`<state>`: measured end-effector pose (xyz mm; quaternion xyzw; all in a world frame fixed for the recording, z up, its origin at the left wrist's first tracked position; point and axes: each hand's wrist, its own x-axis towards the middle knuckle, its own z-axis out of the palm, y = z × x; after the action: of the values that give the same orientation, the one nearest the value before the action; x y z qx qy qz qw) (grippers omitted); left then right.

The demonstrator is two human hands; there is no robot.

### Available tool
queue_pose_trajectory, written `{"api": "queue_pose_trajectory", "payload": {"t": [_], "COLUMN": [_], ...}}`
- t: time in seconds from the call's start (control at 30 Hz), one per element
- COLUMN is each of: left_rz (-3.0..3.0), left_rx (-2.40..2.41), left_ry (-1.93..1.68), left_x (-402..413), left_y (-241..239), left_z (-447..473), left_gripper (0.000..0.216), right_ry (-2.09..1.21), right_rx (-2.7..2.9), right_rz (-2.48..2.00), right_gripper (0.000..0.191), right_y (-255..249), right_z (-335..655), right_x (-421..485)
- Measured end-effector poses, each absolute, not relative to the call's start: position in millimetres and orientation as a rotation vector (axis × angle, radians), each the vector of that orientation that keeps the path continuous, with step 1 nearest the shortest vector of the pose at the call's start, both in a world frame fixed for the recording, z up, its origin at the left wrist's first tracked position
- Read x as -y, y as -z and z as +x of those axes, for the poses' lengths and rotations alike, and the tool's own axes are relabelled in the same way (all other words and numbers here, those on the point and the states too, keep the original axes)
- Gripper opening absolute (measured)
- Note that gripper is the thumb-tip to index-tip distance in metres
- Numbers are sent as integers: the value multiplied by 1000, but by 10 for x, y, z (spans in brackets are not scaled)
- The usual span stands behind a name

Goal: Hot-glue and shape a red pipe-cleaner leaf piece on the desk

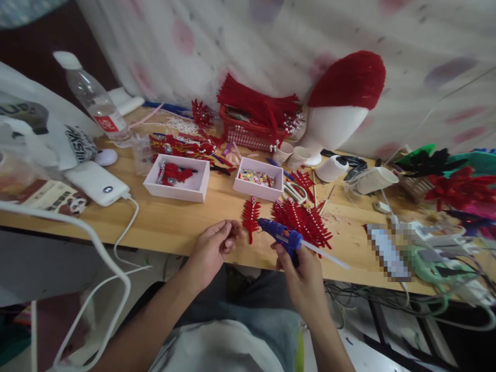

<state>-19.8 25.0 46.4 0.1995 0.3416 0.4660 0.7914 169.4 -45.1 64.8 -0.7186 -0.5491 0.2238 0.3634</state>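
Note:
In my right hand (304,274) is a blue hot glue gun (284,237), with a clear glue stick poking out of its back end. Its nozzle points left, close to a single red feather-shaped piece (251,219) with a row of white beads down the middle. My left hand (217,243) is just left of that piece at the table's front edge, fingers curled in; anything small between them I cannot make out. Right of the gun's nozzle, several more beaded red pieces (300,222) overlap in a pile. White-handled scissors (295,192) lie behind them.
Two pale boxes, one with red pieces (203,194) and one with small trinkets (277,191), stand behind my hands. Farther back are a red basket (251,135), a white head form (333,126) and a bottle (95,103). A power bank (96,183) trails a white cable; wires crowd the right.

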Motion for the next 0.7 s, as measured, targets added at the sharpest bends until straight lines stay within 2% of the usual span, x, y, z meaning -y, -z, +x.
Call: {"api": "queue_pose_trajectory", "payload": {"t": [0.2,0.43,0.7], "left_rz": [575,1434,1770], "left_rx": [-831,-1155,-1312], "left_ry": [-911,-946,-843], "left_x": [-269,-269,-295], "left_y": [-461,-476,-464], "left_z": [-176,-152,-90], "left_gripper": [31,28,29], "right_ry": [-461,-442,-394], "right_rx": [1480,1501,1529], "right_rz": [-1901,-1898,-1895], "right_gripper": [36,35,33], "right_y": [-600,-554,-539], "right_z": [1713,1691,1674], "right_x": [473,463,455]}}
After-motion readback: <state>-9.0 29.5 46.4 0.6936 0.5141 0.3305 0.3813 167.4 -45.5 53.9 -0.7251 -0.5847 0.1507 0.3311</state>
